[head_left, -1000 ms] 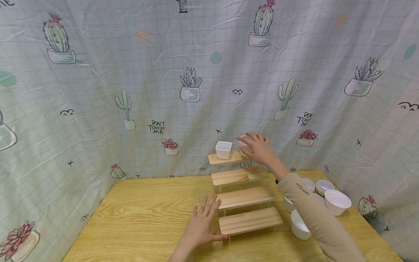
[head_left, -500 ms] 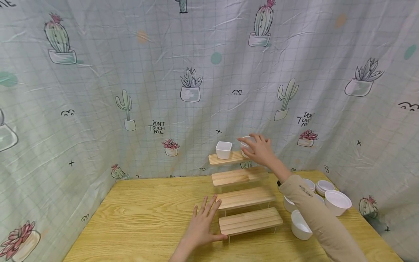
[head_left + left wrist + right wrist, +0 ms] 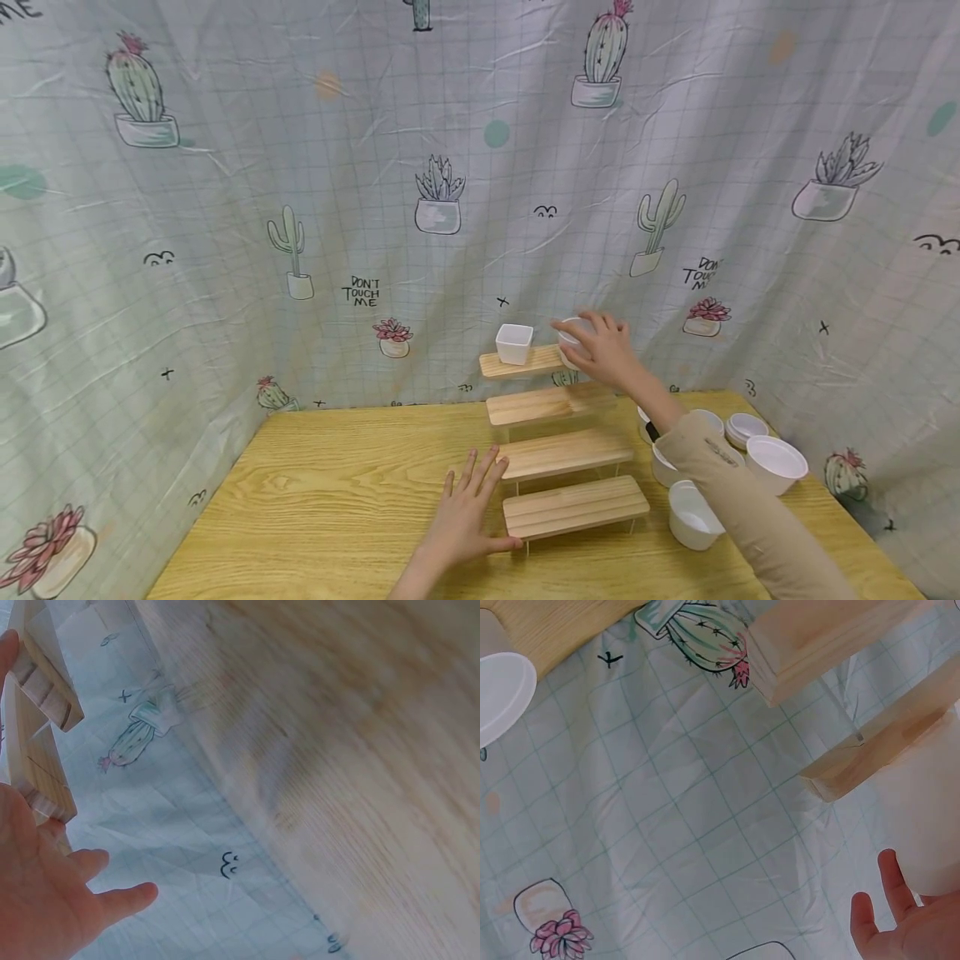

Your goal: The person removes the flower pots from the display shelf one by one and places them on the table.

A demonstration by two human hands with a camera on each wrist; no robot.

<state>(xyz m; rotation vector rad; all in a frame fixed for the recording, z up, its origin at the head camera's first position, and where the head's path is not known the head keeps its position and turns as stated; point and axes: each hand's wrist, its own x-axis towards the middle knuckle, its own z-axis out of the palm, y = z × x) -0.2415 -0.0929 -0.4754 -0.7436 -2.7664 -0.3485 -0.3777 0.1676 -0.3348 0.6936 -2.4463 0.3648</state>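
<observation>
A tiered wooden stand (image 3: pixel 566 456) of stepped boards on clear legs stands on the table. On its top board sits a square white cup (image 3: pixel 514 344). To the right of it, my right hand (image 3: pixel 609 357) holds a round white cup (image 3: pixel 572 353) between thumb and fingers, at the board's right end. In the right wrist view this white cup (image 3: pixel 926 817) is upside down in the picture, against the board. My left hand (image 3: pixel 462 515) lies along the stand's left side, fingers spread, its thumb at the lowest board's corner and fingertips near the board above.
Several white round tubs, one a white bowl (image 3: pixel 693 517), stand on the table (image 3: pixel 337 492) right of the stand, partly hidden by the right sleeve (image 3: pixel 738 500). A cactus-print curtain (image 3: pixel 420 275) hangs behind and at both sides.
My right hand has shifted slightly right along the top board, and the round cup has moved with it, away from the square cup. The left hand stays put.
</observation>
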